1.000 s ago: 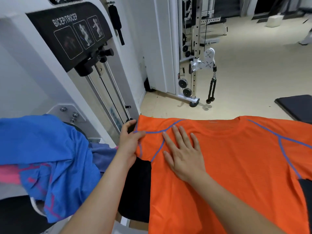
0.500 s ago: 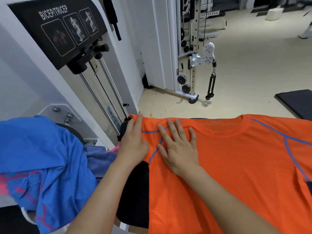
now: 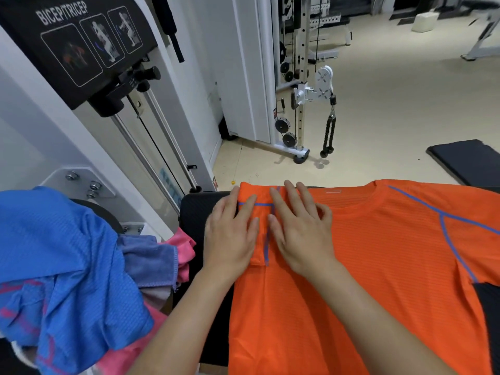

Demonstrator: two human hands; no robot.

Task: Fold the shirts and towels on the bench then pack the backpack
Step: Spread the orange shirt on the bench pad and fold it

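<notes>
An orange shirt (image 3: 378,253) with blue seam lines lies flat on the black bench (image 3: 197,212). Its left sleeve is folded inward over the body. My left hand (image 3: 230,234) presses flat on the folded sleeve with straight fingers. My right hand (image 3: 300,231) lies flat beside it on the shirt's shoulder, fingers spread. To the left sits a heap of a blue shirt (image 3: 62,253), a purple-blue towel (image 3: 148,255) and pink cloth (image 3: 181,244). No backpack is in view.
A white biceps/triceps machine (image 3: 81,50) with steel rods stands close behind the heap. A cable pulley station (image 3: 303,104) with a rope handle stands on the beige floor beyond. A black mat (image 3: 468,161) lies at the right.
My left hand has carried the sleeve inward over the shirt's body and now lies flat on it. My right hand has stayed pressing on the shoulder.
</notes>
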